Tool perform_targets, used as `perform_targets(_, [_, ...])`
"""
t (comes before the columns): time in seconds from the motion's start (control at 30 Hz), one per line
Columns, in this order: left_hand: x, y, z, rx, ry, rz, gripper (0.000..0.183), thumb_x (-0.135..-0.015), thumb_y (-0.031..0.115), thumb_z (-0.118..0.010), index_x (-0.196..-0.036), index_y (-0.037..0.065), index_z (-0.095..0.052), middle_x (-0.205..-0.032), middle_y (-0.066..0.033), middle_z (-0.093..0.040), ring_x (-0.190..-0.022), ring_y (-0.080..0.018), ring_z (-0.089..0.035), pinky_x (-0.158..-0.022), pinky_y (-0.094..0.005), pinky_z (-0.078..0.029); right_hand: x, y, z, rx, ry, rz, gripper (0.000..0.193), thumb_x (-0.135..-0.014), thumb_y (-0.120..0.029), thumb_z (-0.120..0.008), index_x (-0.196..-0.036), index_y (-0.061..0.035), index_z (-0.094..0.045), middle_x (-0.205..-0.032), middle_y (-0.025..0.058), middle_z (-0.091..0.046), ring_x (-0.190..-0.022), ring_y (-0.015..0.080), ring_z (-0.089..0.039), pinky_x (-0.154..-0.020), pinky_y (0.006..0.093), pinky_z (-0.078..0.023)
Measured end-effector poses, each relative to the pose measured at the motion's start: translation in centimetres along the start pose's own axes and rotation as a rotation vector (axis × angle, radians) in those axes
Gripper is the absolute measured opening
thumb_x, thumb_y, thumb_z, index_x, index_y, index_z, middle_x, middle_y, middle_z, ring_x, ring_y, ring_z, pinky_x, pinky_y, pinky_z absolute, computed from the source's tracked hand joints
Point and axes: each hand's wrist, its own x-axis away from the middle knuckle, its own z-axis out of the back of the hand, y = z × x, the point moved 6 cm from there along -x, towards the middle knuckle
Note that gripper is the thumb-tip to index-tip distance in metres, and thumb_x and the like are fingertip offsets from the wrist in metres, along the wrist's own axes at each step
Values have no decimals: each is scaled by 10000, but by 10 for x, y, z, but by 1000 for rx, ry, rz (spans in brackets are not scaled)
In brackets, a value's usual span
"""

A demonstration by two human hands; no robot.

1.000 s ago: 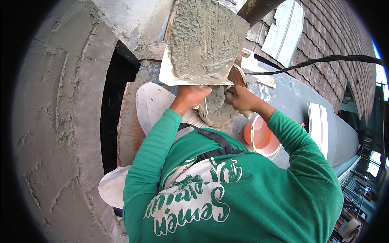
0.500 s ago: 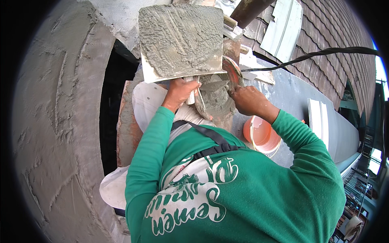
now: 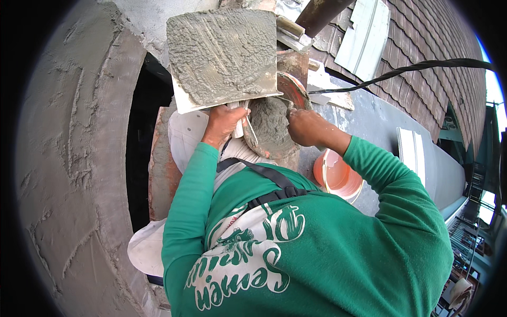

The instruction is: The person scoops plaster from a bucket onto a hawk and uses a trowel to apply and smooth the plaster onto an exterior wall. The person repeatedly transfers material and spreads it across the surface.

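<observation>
My left hand [image 3: 224, 124] is closed round the pale handle of a plasterer's hawk [image 3: 184, 101], its square white board loaded with a ridged layer of wet grey mortar [image 3: 223, 55]. Just right of it, a mortar-smeared orange bucket [image 3: 301, 95] holds more grey mortar [image 3: 270, 122]. Over the bucket's right side, my right hand [image 3: 309, 127] is closed on a trowel [image 3: 285, 100]; only a thin metal part shows, and the blade cannot be made out. The hawk's near right corner overhangs the bucket's mouth.
A second orange bucket [image 3: 337, 171] with liquid stands by my right forearm. On the left rises a freshly plastered wall [image 3: 74, 158] beside a dark gap [image 3: 140, 153]. A black cable [image 3: 401, 70] crosses at the right, before brown roof shingles [image 3: 422, 37] and a grey ledge [image 3: 377, 121].
The trowel blade, earlier visible over the bucket, has dropped from sight. My right hand has moved slightly left and nearer. In the picture, the hawk and my left hand have shifted a little left.
</observation>
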Motion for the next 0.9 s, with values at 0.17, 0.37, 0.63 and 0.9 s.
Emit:
perform_targets(0.17, [0, 2, 23, 27, 89, -111, 264, -818, 27, -741, -1058, -53, -664, -815, -89, -671, -633, -165, -650, -562, -312, -552, -38, -43, -14, 106, -57, 101, 285, -828, -147, -596, -964, 76, -709, -975, 277, -718, -935, 431, -718, -839, 515, -578])
perform_targets(0.37, [-4, -7, 32, 15, 35, 86, 264, -833, 49, -752, -1057, -57, -659, -808, -99, -678, -638, -165, -657, -560, -316, -547, -8, -50, -18, 373, 77, 307, 225, -895, -141, -594, -1004, -2, -734, -990, 189, -727, -883, 308, -752, -736, 421, -600])
perform_targets(0.63, [10, -1, 17, 11, 30, 23, 300, -820, 1, -715, -1101, -68, -634, -822, -88, -660, -611, -167, -637, -549, -321, -534, -35, 3, 2, 316, 82, 141, 209, -894, -96, -541, -958, 63, -660, -858, 203, -724, -819, 364, -749, -723, 451, -596])
perform_targets(0.9, [21, 16, -3, -306, -48, -243, 279, -807, 10, -675, -1083, -27, -677, -834, -55, -666, -627, -142, -640, -569, -327, -518, -33, 8, 14, 297, 8, 81, 274, -888, -98, -528, -1023, 99, -664, -892, 243, -731, -843, 409, -745, -751, 499, -596])
